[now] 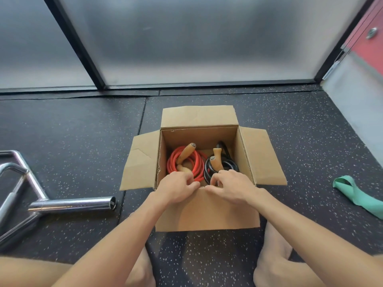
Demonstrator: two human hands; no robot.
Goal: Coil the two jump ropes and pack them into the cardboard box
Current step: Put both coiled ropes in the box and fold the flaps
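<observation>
The open cardboard box point(143, 160) stands on the dark rubber floor in front of me with its flaps spread. A coiled red jump rope point(172, 162) with wooden handles lies in its left half. Beside it on the right lies a coiled black jump rope point(207, 169), its wooden handles pointing up. My left hand point(177, 188) and my right hand point(233, 188) meet at the box's near rim, fingers curled over the fold of the near flap point(207, 212). The near ends of both coils are hidden behind my fingers.
A chrome bar frame point(70, 204) lies on the floor at the left. A green elastic band point(352, 193) lies at the right. Frosted glass panels in black frames close off the far side. My knees and feet sit just below the box.
</observation>
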